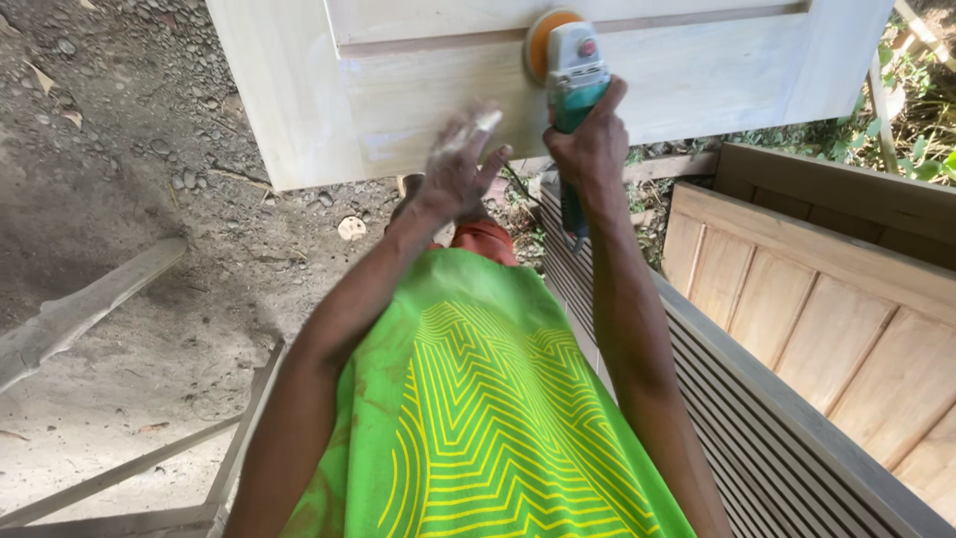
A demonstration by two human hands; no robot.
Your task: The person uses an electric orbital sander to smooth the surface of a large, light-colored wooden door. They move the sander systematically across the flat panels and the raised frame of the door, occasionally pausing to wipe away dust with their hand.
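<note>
While gravel and grey dirt are filling the ground (129, 149) at the far left, a weathered timber rail (80, 314) is lying across it at a slant, and thinner wooden slats (229, 438) are angling up from the bottom left corner. A pale, unfinished door panel (697, 80) is spreading across the top of the view, its lower left corner hanging over the gravel.

Moving rightward, the left hand (456, 169) is resting on the lower edge of that panel, dusted white, its fingers spread and laid flat against the wood, pinching nothing. Below the arms, a bright green shirt (478, 418) with yellow line patterns is filling the lower middle, with a bit of orange cloth (485, 239) showing above it.

Just beside the left hand, the right hand (590, 149) is wrapping tightly around the teal body of a power sander (570, 70), fingers pressed together around the grip. The sander is sitting near the middle of the panel, close to the groove under its raised strip, with its orange disc (543, 40) touching the wood and a white housing with a red button facing up.

Farther right, a slatted wooden frame (757, 448) is running diagonally to the bottom right corner, and a browner panelled door (827, 299) is leaning beyond it. Green leaves (921, 130) are showing at the upper right edge.
</note>
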